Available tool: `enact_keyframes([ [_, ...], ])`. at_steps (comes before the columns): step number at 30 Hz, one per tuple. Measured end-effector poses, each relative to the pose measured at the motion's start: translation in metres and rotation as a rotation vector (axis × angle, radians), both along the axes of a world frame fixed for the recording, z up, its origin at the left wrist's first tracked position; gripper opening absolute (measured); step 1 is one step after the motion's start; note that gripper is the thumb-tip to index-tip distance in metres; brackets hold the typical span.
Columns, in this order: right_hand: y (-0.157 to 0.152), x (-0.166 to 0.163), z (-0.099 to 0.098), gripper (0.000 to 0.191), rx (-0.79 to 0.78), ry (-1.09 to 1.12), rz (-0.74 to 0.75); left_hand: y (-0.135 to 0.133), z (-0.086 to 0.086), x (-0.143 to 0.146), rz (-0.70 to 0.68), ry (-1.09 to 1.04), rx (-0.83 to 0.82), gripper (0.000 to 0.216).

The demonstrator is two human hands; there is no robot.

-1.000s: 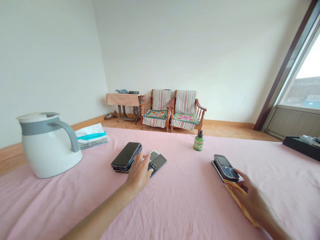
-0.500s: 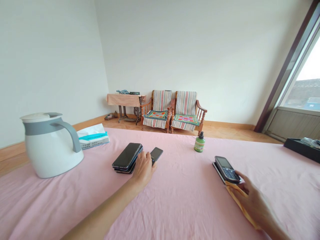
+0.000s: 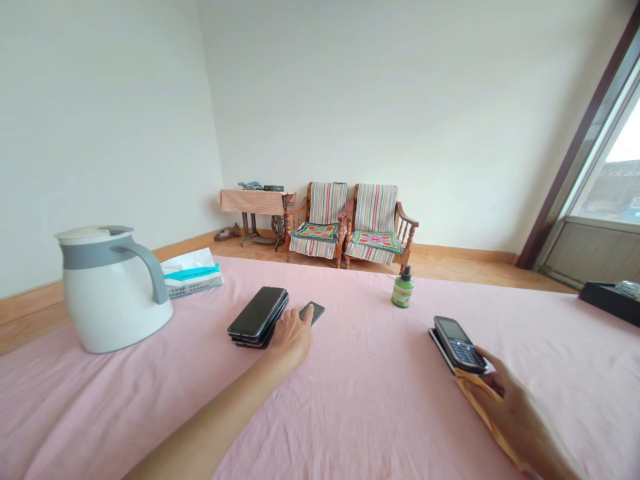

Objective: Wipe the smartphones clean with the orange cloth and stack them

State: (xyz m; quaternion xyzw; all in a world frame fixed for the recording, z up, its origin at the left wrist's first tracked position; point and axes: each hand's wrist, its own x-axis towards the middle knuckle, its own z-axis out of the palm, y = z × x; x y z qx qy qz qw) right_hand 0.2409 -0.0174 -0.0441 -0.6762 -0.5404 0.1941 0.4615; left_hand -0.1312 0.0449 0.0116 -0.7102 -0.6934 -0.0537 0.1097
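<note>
My left hand (image 3: 291, 337) is closed at a small dark phone (image 3: 315, 313), with the index finger over its top. The phone's near end is hidden by the fingers. Just left of it is a stack of smartphones (image 3: 257, 312), black screen up. My right hand (image 3: 510, 400) has a yellow-orange cloth (image 3: 483, 403) in it. Its fingertips touch the side of a keypad phone (image 3: 460, 343), which lies on top of another flat, phone-like device (image 3: 440, 350).
Pink cloth (image 3: 360, 400) covers the table. A white and grey jug (image 3: 113, 297) and a tissue pack (image 3: 194, 273) stand at left. Beyond the hands is a green bottle (image 3: 403, 290); a black tray (image 3: 607, 303) sits far right. Two wooden chairs (image 3: 377, 227) stand behind.
The small phone looks flatter and lower, and my left index finger has moved onto its top. My right hand keeps its place by the keypad phone. The whole view has shifted slightly.
</note>
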Motion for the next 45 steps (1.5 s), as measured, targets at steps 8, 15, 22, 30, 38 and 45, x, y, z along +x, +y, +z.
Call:
enact_keyframes([
  [8, 0.001, -0.001, 0.0, 0.08, 0.002, -0.015, 0.015, 0.002, 0.0, 0.002, 0.069, -0.093, 0.026, 0.034],
  [15, -0.004, 0.005, 0.013, 0.078, 0.059, -0.131, -0.143, -0.047, 0.006, 0.006, -0.307, -0.357, 0.007, 0.062],
  [22, -0.023, -0.066, 0.047, 0.024, 0.14, 0.004, 0.158, -0.08, -0.006, 0.025, -0.565, -0.826, -0.205, 0.017],
  [30, -0.026, -0.174, 0.046, 0.032, 0.061, 0.578, 0.574, -0.075, -0.011, 0.04, -0.592, -1.355, -0.412, 0.042],
  [38, -0.028, -0.188, 0.036, 0.03, 0.081, 0.516, 0.578, -0.07, -0.013, 0.038, -0.509, -1.522, -0.446, 0.043],
  [45, -0.021, -0.137, 0.051, 0.027, 0.196, 0.118, 0.293, -0.065, -0.018, 0.024, -0.446, -1.398, -0.334, 0.033],
])
